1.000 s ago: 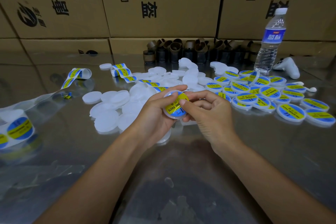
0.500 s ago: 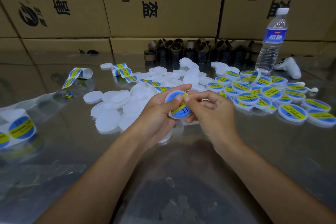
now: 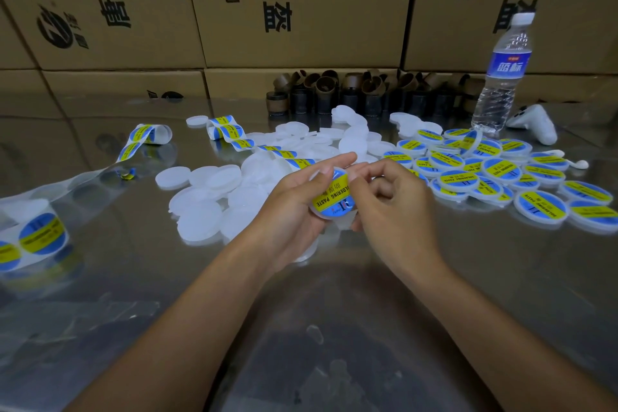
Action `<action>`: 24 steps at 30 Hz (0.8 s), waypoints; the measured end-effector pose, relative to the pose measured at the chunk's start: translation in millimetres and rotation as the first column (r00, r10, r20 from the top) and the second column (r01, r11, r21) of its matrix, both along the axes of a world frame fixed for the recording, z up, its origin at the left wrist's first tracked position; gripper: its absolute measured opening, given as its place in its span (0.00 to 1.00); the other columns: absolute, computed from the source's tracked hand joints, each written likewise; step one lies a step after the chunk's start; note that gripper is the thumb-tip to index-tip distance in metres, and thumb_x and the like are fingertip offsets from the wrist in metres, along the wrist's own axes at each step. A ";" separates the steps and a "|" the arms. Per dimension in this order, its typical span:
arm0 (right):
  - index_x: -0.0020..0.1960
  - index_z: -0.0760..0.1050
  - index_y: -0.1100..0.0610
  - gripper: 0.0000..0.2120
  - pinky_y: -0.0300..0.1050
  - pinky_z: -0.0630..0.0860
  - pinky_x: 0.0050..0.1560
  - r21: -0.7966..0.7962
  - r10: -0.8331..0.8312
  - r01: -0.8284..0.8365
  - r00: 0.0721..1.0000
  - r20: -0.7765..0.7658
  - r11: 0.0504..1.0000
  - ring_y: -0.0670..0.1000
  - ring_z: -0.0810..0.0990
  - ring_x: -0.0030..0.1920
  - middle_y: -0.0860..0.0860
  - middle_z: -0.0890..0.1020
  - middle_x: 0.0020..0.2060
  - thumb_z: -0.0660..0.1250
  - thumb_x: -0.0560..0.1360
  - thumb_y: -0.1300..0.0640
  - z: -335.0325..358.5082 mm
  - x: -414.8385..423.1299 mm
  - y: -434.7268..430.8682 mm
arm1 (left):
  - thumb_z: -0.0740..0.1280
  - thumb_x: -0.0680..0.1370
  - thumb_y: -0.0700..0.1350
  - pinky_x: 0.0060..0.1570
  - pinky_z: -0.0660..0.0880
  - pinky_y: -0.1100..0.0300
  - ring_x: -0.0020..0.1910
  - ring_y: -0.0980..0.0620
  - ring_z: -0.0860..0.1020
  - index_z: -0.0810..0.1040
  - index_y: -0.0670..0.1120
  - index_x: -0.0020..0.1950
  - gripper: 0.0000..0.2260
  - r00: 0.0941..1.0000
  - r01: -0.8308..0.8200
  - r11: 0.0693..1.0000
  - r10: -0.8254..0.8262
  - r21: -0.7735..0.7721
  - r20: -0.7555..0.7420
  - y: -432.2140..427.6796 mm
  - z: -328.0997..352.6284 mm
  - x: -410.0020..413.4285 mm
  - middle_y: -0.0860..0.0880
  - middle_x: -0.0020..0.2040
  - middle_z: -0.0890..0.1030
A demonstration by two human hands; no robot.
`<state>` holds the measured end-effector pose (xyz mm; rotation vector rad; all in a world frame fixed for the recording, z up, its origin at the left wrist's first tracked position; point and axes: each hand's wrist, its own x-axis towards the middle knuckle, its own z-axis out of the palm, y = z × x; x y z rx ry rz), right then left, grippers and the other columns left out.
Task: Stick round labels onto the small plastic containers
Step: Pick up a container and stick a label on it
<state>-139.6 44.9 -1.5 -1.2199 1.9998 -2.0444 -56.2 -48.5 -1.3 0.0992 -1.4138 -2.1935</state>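
My left hand (image 3: 289, 207) grips a small white round container (image 3: 332, 199) at the table's middle, thumb on its top. A blue and yellow round label covers its face. My right hand (image 3: 393, 207) is beside it, fingers curled, thumb and fingertips touching the container's right edge. Plain white containers (image 3: 214, 184) lie in a pile to the left and behind. Labelled containers (image 3: 501, 170) are heaped to the right. A strip of labels (image 3: 230, 134) runs across the table from a roll (image 3: 36, 234) at the left edge.
A water bottle (image 3: 501, 77) stands at the back right beside a white controller (image 3: 535, 122). Several brown cardboard cores (image 3: 351, 94) line the back. Cardboard boxes (image 3: 301, 3) form a wall behind the shiny metal table (image 3: 334, 328).
The container has tilted so its label faces me more. My right fingers have shifted from the label's top to the container's right edge.
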 end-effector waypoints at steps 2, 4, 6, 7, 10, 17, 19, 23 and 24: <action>0.34 0.71 0.50 0.10 0.47 0.73 0.32 0.044 -0.043 0.046 0.996 -0.079 0.998 0.49 0.74 0.25 0.48 0.75 0.22 0.65 0.74 0.57 -1.8 -1.1 -0.2 | 0.61 0.73 0.45 0.54 0.78 0.58 0.53 0.48 0.82 0.77 0.42 0.57 0.15 1.000 0.007 1.000 -0.007 -0.008 0.001 0.4 -0.4 -0.5 0.44 0.52 0.84; 0.36 0.68 0.49 0.10 0.46 0.66 0.30 0.112 -0.069 0.094 0.976 -0.209 0.989 0.46 0.69 0.24 0.44 0.73 0.21 0.63 0.75 0.54 -4.5 -2.2 0.6 | 0.61 0.73 0.44 0.55 0.78 0.58 0.54 0.48 0.82 0.76 0.41 0.58 0.15 1.000 0.012 1.000 -0.012 0.001 -0.011 -0.1 0.5 -0.6 0.44 0.53 0.84; 0.36 0.64 0.49 0.11 0.45 0.61 0.30 0.182 -0.084 0.147 0.946 -0.313 0.972 0.46 0.68 0.25 0.40 0.73 0.23 0.62 0.75 0.50 -6.4 -2.2 2.0 | 0.60 0.74 0.44 0.56 0.77 0.56 0.56 0.47 0.81 0.75 0.39 0.59 0.16 0.999 0.019 0.999 -0.017 0.037 -0.036 -1.3 2.3 0.0 0.43 0.55 0.83; 0.36 0.64 0.49 0.12 0.44 0.61 0.30 0.191 -0.086 0.152 0.945 -0.316 0.970 0.46 0.68 0.26 0.39 0.73 0.23 0.62 0.75 0.49 -7.1 -2.3 2.4 | 0.60 0.74 0.44 0.56 0.77 0.55 0.56 0.47 0.81 0.75 0.39 0.59 0.16 0.999 0.023 0.998 -0.020 0.052 -0.044 -1.7 2.9 0.4 0.43 0.56 0.82; 0.35 0.66 0.49 0.12 0.46 0.65 0.30 0.145 -0.044 0.069 0.985 -0.166 0.987 0.47 0.70 0.25 0.44 0.72 0.21 0.64 0.75 0.49 -5.7 -1.4 1.4 | 0.60 0.74 0.44 0.59 0.75 0.55 0.59 0.47 0.79 0.75 0.39 0.60 0.17 0.998 0.035 0.998 -0.032 0.060 -0.046 -1.6 3.6 1.1 0.43 0.57 0.81; 0.37 0.77 0.57 0.11 0.34 0.72 0.29 0.034 0.205 -0.215 0.961 0.187 0.976 0.43 0.74 0.22 0.46 0.79 0.24 0.67 0.75 0.53 4.2 -3.5 2.2 | 0.62 0.73 0.46 0.57 0.76 0.57 0.60 0.51 0.78 0.81 0.44 0.54 0.14 1.000 0.013 1.000 -0.013 -0.001 0.008 -2.1 2.5 1.3 0.46 0.57 0.82; 0.36 0.77 0.58 0.11 0.32 0.70 0.27 -0.005 0.192 -0.195 0.959 0.210 0.981 0.41 0.73 0.22 0.45 0.78 0.23 0.66 0.75 0.54 4.2 -3.6 1.1 | 0.64 0.73 0.49 0.55 0.76 0.55 0.55 0.49 0.79 0.80 0.45 0.56 0.15 0.994 -0.064 0.992 0.073 -0.109 0.081 -2.1 -1.1 0.8 0.45 0.54 0.82; 0.34 0.75 0.57 0.12 0.31 0.68 0.25 -0.071 0.101 -0.087 0.970 0.223 0.994 0.41 0.71 0.21 0.45 0.77 0.21 0.67 0.75 0.55 2.3 -4.0 -0.6 | 0.66 0.71 0.54 0.47 0.71 0.46 0.43 0.48 0.77 0.81 0.44 0.51 0.16 0.944 -0.190 0.892 0.281 -0.411 0.175 1.7 -5.8 0.3 0.41 0.45 0.82; 0.34 0.75 0.57 0.12 0.31 0.69 0.25 -0.078 0.100 -0.084 0.969 0.227 0.993 0.41 0.71 0.21 0.45 0.77 0.21 0.67 0.75 0.55 2.3 -3.9 -0.3 | 0.66 0.70 0.54 0.45 0.72 0.49 0.41 0.50 0.78 0.81 0.45 0.50 0.16 0.941 -0.197 0.880 0.293 -0.431 0.169 1.8 -5.8 0.8 0.44 0.43 0.82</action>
